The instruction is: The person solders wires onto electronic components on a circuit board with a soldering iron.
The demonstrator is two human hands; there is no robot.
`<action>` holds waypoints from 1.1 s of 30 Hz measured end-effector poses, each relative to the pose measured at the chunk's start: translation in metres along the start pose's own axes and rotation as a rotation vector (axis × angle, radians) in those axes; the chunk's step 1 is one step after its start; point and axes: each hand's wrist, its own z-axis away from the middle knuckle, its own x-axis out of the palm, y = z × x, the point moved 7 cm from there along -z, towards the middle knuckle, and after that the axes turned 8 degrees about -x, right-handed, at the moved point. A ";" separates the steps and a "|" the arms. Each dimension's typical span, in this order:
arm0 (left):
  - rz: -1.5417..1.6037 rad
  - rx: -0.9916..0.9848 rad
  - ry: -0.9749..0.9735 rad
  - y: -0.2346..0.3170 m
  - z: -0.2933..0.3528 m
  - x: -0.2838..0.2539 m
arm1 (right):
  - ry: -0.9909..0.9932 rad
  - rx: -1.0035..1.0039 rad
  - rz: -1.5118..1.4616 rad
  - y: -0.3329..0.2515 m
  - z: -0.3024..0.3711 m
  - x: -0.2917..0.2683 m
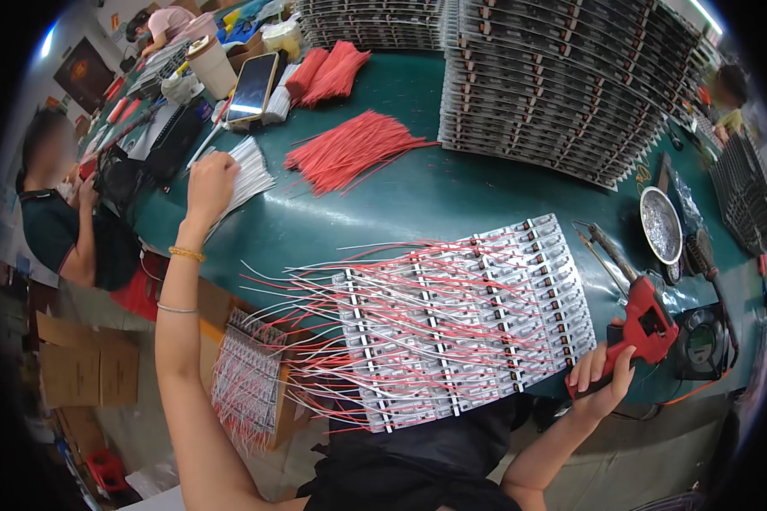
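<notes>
My left hand (pixel 212 180) is stretched out over a bundle of white wires (pixel 249 175) on the green bench. Its fingers are curled closed, and whatever they may pinch is hidden. In my right hand (pixel 603 381) is a red soldering gun (pixel 649 324), gripped by its handle at the bench's near right side. Between my hands lies a panel of grey modules (pixel 477 324) in rows with dark strips across them. Many red and white wires (pixel 315 298) trail from it, their loose ends hanging past its left edge.
Red wire bundles (pixel 349 153) lie beyond the panel, near a phone (pixel 254 87). Tall stacks of panels (pixel 554 85) stand at the back. On the right are a metal bowl (pixel 660 225) and a soldering iron (pixel 614 251). A co-worker (pixel 77 204) sits at left, above cardboard boxes (pixel 85 366).
</notes>
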 end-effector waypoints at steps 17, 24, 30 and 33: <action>-0.429 0.549 -0.364 0.219 -0.028 -0.050 | 0.009 0.003 -0.044 -0.002 0.000 -0.008; -0.528 0.570 -0.482 0.239 -0.033 -0.027 | -0.029 -0.010 -0.083 -0.001 0.002 -0.008; -0.531 0.515 -0.585 0.228 -0.032 -0.013 | -0.056 -0.031 -0.087 -0.003 0.002 -0.010; -0.446 0.479 -0.595 0.226 -0.035 -0.017 | -0.047 -0.030 -0.084 -0.003 0.002 -0.010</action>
